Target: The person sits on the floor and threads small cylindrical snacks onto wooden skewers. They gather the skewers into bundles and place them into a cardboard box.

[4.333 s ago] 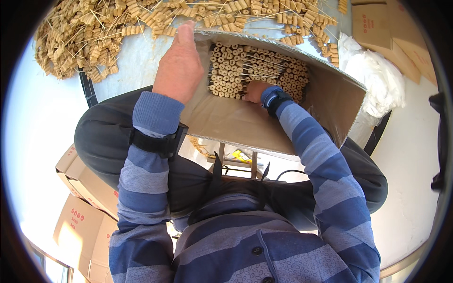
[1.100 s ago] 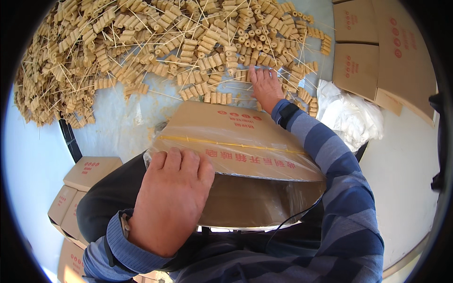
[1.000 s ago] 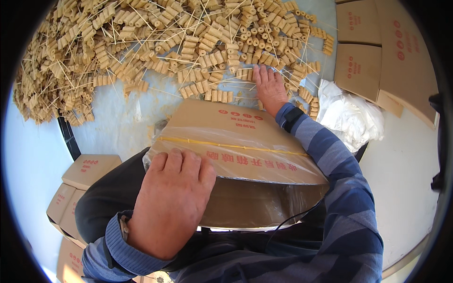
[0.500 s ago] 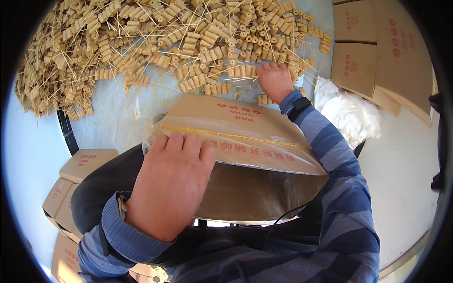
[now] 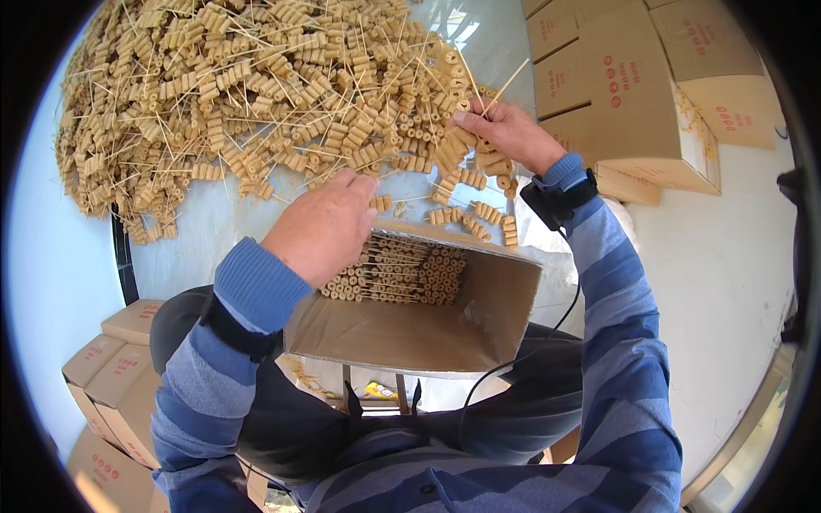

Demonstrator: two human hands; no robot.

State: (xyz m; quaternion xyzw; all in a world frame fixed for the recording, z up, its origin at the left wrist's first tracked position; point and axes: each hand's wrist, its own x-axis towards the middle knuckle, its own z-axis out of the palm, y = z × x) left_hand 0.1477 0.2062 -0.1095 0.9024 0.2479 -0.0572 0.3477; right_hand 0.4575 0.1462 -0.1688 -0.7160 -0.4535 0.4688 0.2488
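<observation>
An open cardboard box [image 5: 393,329] sits between my legs, tipped so its inside shows. Skewers of light-brown hollow rolls [image 5: 440,274] are packed in it in rows, their ring-shaped ends outward. My left hand [image 5: 321,227] grips the box's far rim at its left part, fingers bent over it and partly hidden. Beyond the box on the right, my right hand [image 5: 505,135] pinches a few roll skewers [image 5: 455,150]. Their thin sticks poke up past the fingers and the rolls hang beneath. Loose skewers [image 5: 487,214] lie just below this hand.
A big heap of roll skewers [image 5: 256,85] covers the far left of the pale surface. Stacked cardboard boxes [image 5: 633,94] stand at the far right, more boxes [image 5: 120,376] at the lower left. White plastic [image 5: 543,232] lies right of my box.
The box has tipped so its opening and packed skewers show. My right hand has lifted from the heap's edge with skewers in it. My left hand has moved farther away with the rim.
</observation>
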